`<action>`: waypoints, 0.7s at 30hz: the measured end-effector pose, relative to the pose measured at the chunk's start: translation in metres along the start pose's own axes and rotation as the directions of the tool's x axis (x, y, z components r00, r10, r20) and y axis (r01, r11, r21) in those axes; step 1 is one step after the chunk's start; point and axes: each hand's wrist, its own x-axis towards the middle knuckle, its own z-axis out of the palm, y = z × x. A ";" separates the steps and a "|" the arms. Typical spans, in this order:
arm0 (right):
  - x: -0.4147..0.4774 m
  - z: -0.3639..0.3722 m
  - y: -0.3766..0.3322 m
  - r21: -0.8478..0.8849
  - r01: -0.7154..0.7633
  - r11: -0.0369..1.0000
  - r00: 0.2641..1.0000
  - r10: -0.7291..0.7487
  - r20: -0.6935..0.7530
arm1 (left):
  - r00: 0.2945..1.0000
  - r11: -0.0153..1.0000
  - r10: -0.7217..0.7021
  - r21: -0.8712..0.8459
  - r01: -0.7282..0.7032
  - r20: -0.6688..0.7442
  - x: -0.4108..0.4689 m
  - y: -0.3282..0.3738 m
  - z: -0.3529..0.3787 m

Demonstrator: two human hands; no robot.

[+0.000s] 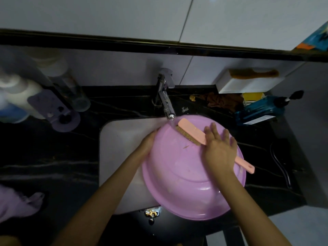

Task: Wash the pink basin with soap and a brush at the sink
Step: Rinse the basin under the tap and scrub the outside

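Observation:
The pink basin [188, 176] is tilted over the white sink [120, 150], with its inside facing me. My left hand [148, 142] grips the basin's left rim, and its fingers are hidden behind the rim. My right hand [219, 148] holds a pink brush [190, 132] by the middle of its handle. The bristles lie against the basin's upper inner wall. Water runs from the chrome tap [166, 98] onto the brush head and the basin's top edge.
A blue pump bottle [260, 109] lies on the black counter [44, 157] at the right, beside a brown cloth [221, 101] and a white box [248, 83]. Bottles [19, 96] and a purple holder [58, 112] stand at the left. A black hose [282, 166] curves at the right.

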 end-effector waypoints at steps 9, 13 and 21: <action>-0.002 -0.001 0.001 0.012 -0.002 1.000 1.000 0.002 0.004 | 0.973 0.964 0.199 0.156 -0.215 0.113 0.031 0.009 -0.003; -0.001 -0.006 -0.002 -0.004 -0.027 1.000 0.994 0.027 0.110 | 0.982 0.993 0.111 0.023 -0.116 0.155 0.011 -0.014 -0.008; -0.001 -0.019 -0.007 -0.029 -0.037 0.999 0.980 0.042 0.194 | 0.978 0.938 0.094 0.345 -0.024 -0.187 -0.028 -0.084 -0.066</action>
